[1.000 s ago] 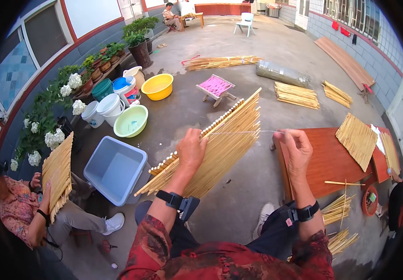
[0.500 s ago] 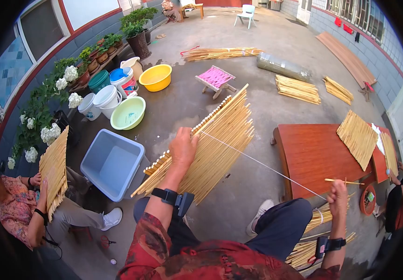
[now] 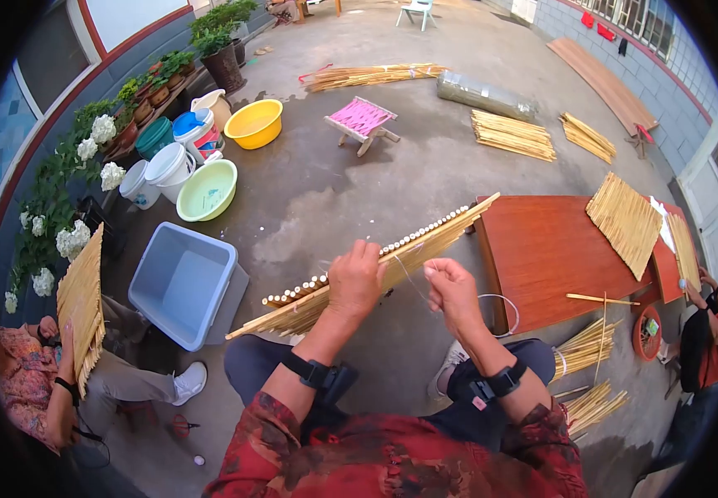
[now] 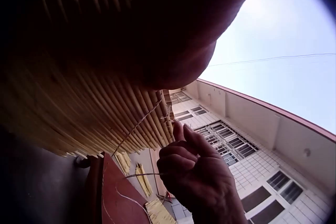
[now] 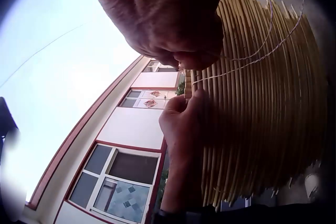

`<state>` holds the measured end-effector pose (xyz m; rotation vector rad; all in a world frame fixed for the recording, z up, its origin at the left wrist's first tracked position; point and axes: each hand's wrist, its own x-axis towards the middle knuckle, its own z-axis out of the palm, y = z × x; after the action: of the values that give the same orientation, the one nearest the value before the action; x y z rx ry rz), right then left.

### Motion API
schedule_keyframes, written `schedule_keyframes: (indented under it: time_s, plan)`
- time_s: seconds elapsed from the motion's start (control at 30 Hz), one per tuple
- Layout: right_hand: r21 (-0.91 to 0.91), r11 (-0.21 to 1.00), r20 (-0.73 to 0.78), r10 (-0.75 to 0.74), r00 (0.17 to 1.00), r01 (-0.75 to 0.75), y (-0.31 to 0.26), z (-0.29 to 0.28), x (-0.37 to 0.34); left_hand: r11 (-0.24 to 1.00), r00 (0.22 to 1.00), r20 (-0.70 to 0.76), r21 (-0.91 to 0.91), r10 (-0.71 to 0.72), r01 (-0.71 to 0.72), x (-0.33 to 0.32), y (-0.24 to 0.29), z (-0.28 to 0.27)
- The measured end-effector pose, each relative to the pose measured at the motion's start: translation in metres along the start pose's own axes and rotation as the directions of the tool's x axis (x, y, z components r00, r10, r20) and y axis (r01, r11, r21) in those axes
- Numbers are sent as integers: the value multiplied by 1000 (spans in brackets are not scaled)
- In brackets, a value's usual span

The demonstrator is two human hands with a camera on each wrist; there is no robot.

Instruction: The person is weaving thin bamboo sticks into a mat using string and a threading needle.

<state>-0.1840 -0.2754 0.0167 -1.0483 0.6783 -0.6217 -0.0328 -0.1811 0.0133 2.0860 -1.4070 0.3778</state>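
A mat of straight, pale yellow stalks (image 3: 438, 241) slants above my lap, its cut ends in a row along the upper edge. My left hand (image 3: 355, 278) grips this edge, the thumb on the stalks in the right wrist view. Close to the right of it, my right hand (image 3: 453, 297) has its fingers curled and pinches a white thread (image 5: 247, 66). From the edge the thread runs over the stalks, and a loop of it hangs beyond the right wrist. In the left wrist view the right fingertips are right at the mat's edge.
On the right stands a low red-brown table (image 3: 533, 257) with a finished-looking stalk mat (image 3: 623, 217). Stalk bundles (image 3: 583, 349) lie beside my right knee. A grey-blue tub (image 3: 184, 278) is at left, near a seated person holding another mat (image 3: 80, 307). A pink-topped stool (image 3: 363, 119) stands ahead.
My right hand pulled the thread far out to the lower right, then came back to the mat's edge beside the left hand. The mat has tilted, its face now foreshortened.
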Motion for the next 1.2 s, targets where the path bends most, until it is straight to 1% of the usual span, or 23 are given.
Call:
schedule_keyframes:
  time_s: [0.03, 0.07, 0.1, 0.13, 0.17, 0.23, 0.3, 0.43, 0.5, 0.53, 0.6, 0.63, 0.7, 0.73, 0.8, 0.83, 0.9, 0.93, 1.0, 1.03, 1.1, 1.13, 1.2]
  plan:
    - [8, 1000, -2, 5, 1000, -5, 13, 4, 7, 1000, 1000, 8, -3, -6, 6, -1, 2, -1]
    - [46, 997, 6, 57, 998, -58, 21, 9, 13, 1000, 1000, 12, 1, -1, 1, 1, 2, -3]
    - [84, 990, 15, 109, 994, -110, 26, 13, 16, 1000, 997, 67, 11, -28, 27, 4, 2, -5]
    - [89, 990, 8, 107, 994, -107, 30, 16, 17, 999, 991, 121, 17, -52, 50, 6, 3, -6]
    - [141, 981, 23, 128, 991, -130, 30, 21, 17, 999, 991, 122, 14, -46, 45, 8, 2, -5]
    - [197, 969, 36, 147, 989, -151, 31, 25, 17, 999, 979, 202, -30, -26, 32, 10, -1, -5]
    - [235, 953, 75, 180, 981, -193, 34, 25, 19, 999, 978, 208, -25, -14, 20, 12, -3, -5]
    - [229, 942, 143, 215, 966, -244, 33, 25, 21, 1000, 971, 238, 4, -19, 18, 16, -9, -4]
    - [153, 970, 137, 167, 976, -188, 35, 28, 28, 1000, 966, 258, 13, -28, 26, 18, -8, -7]
    - [158, 970, 140, 163, 977, -184, 35, 28, 28, 999, 960, 275, 18, -46, 42, 20, -6, -8]
    - [65, 981, 147, 169, 975, -180, 35, 32, 29, 998, 957, 283, 28, -68, 63, 22, -9, -6]
    - [68, 981, 147, 168, 975, -179, 35, 34, 29, 995, 952, 291, 36, -98, 92, 22, -10, -5]
    - [148, 977, 107, 138, 985, -153, 38, 36, 32, 994, 948, 299, 52, -106, 95, 23, -11, -5]
    - [150, 977, 111, 135, 985, -151, 38, 37, 33, 993, 945, 307, 64, -112, 97, 24, -12, -5]
    - [62, 998, -34, -2, 999, 4, 40, 38, 37, 993, 949, 294, 55, -113, 101, 25, -14, -5]
    - [62, 998, -28, -4, 1000, 5, 41, 40, 39, 993, 952, 284, 43, -115, 108, 24, -15, -6]
    - [71, 992, -164, -96, 982, 108, 43, 43, 43, 993, 953, 281, 33, -114, 109, 24, -15, -6]
    - [72, 991, -163, -99, 982, 112, 49, 41, 49, 994, 953, 282, 21, -113, 112, 25, -16, -6]
    - [-120, 978, -31, -178, 983, 174, 56, 44, 55, 992, 952, 276, 21, -128, 128, 24, -16, -2]
    - [-118, 978, -29, -179, 983, 175, 59, 43, 57, 989, 951, 272, 19, -144, 144, 24, -16, -1]
    - [2, 1000, -64, 10, 998, -10, 48, 47, 53, 991, 954, 267, 13, -134, 136, 23, -16, -2]
    - [3, 1000, -62, 11, 998, -11, 52, 45, 56, 992, 957, 264, 4, -123, 126, 23, -16, -3]
    - [-54, 996, -6, -76, 997, 76, 59, 36, 61, 993, 957, 265, 4, -119, 122, 22, -15, -4]
